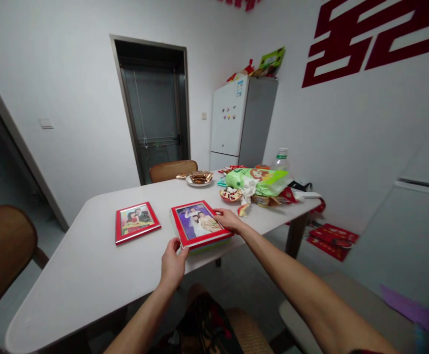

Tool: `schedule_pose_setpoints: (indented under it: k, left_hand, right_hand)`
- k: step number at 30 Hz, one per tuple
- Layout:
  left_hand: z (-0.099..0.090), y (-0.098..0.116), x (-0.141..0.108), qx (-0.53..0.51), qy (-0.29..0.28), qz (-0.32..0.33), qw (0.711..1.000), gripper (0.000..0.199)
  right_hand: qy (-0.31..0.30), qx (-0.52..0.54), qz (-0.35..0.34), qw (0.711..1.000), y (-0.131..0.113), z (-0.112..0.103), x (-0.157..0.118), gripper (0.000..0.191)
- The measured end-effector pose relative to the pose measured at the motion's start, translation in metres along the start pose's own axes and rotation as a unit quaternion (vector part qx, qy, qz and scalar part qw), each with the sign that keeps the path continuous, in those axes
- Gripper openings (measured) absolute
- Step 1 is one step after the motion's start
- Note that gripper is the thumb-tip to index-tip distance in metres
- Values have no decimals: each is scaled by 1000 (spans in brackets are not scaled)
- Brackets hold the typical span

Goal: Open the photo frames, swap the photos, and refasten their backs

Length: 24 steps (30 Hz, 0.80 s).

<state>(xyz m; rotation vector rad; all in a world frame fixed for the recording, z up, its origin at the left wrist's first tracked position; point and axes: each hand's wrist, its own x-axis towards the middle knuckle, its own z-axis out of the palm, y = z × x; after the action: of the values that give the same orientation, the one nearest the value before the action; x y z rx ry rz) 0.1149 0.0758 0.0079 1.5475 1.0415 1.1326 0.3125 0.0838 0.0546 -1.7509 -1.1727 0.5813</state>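
Bare forearms (291, 276) reach over the counter's (100, 280) near edge. Both hands, fingers partly curled, grip a red frame (199, 222): the left hand (172, 263) at its near left corner, the right hand (229, 220) on its right edge. Another frame (138, 222) lies apart, leftward; a cut pomegranate (231, 195) sits beyond.

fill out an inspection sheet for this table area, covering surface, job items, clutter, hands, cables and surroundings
Surface: white table, rounded corners.
Job items: purple-picture frame, red-edged, with something green-edged beneath; second red frame lying flat to its left.
Clutter: plate of wrapped snacks, opened pomegranate, green bag, bottle.
Hands: left hand, fingers at the purple-picture frame's near left corner; right hand, fingers at its right edge; grip unclear.
Cables: nothing seen for certain.
Surroundings: wooden chairs, refrigerator, door.
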Motion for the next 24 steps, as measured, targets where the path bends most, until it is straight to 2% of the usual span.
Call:
schedule_pose_setpoints:
  k: [4, 6, 9, 11, 14, 18, 22, 24]
  left_hand:
    - [1, -6, 3, 60, -23, -20, 998, 50]
    - [1, -5, 4, 145, -41, -20, 988, 60]
    - [3, 1, 9, 311, -53, 8, 949, 65]
    - [4, 4, 18, 383, -46, 25, 922, 64]
    - [6, 3, 40, 438, -23, 36, 898, 60]
    - [4, -5, 72, 456, -8, 23, 890, 58]
    - [-16, -9, 93, 443, -51, 42, 894, 68]
    - [-37, -10, 99, 472, -43, 90, 876, 67]
  right_hand:
    - [8, -70, 4, 997, 15, -2, 0, 32]
    - [18, -103, 9, 994, 25, -4, -3, 34]
    - [40, -142, 8, 989, 38, -3, -9, 37]
    - [56, -159, 4, 986, 42, 2, -8, 37]
    - [70, -177, -5, 982, 41, 12, 9, 36]
    - [68, -187, -20, 980, 35, 25, 44, 34]
    - [68, -183, -36, 980, 35, 29, 63, 34]
    - [85, -176, -47, 980, 32, 30, 63, 37]
